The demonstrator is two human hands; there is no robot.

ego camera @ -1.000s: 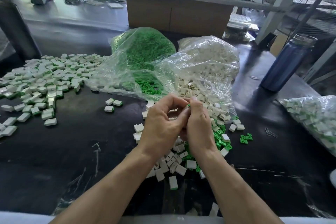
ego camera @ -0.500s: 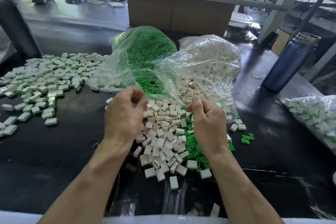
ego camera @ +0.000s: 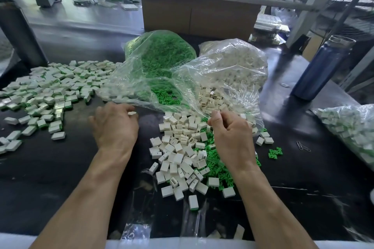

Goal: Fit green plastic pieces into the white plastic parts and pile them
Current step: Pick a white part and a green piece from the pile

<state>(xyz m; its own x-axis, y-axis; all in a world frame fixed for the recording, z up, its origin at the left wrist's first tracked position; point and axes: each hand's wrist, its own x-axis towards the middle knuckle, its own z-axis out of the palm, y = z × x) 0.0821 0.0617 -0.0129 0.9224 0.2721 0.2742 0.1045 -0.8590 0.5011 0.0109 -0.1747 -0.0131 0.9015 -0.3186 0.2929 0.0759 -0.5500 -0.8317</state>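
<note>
Left hand (ego camera: pixel 114 127) moved further left w/ white part (ego camera: pixel 132 113) pinched; right hand (ego camera: pixel 230 135) (curled, contents hidden) barely shifted.

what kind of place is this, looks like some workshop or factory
Likely a small factory assembly bench: bulk clear bags of green pieces and white parts, a large spread of finished pieces on the black worktable, cardboard cartons behind.

No legible text, labels or numbers anywhere.
</note>
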